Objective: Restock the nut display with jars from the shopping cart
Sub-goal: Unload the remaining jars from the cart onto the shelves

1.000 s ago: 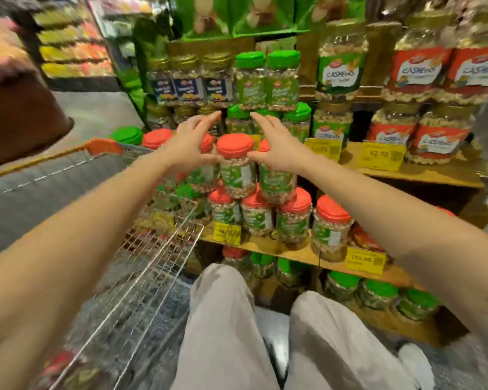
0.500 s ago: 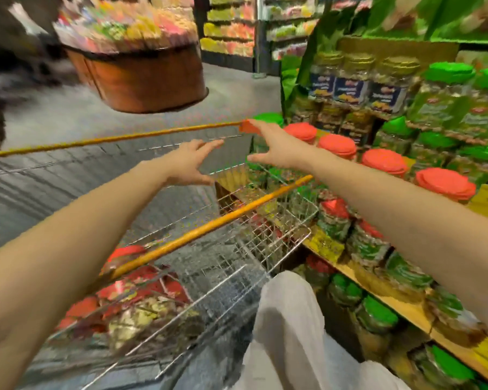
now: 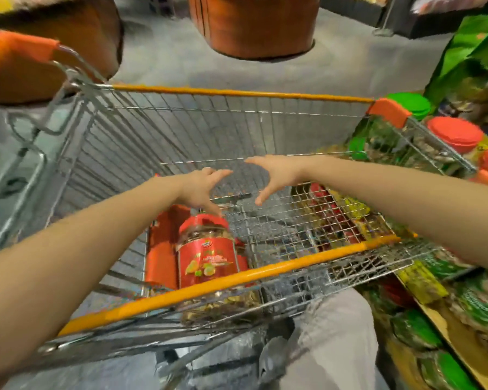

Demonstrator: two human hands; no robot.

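**Two hands reach into the cart for a jar**

Both hands are down inside the cart (image 3: 237,92). The left hand (image 3: 200,190) is wide, with its fingers spread, and it holds nothing. Its tips are right at the red lid (image 3: 203,222) of a jar (image 3: 209,257). I cannot tell if they touch it. The right hand (image 3: 279,173) is wide too and holds nothing. It is a little farther off, to the right of the jar. The hands face each other. I think that is so they can close on the jar from both sides, as it looks big.

The jar is in the near left part of the cart, close to the orange bar (image 3: 223,280). It has a red label and nuts inside.

The shelf (image 3: 457,342) is on the right, just beside the cart. It has red-lid jars (image 3: 454,133) and green-lid jars (image 3: 410,104). I think the cart is parked close so each jar has a short trip.
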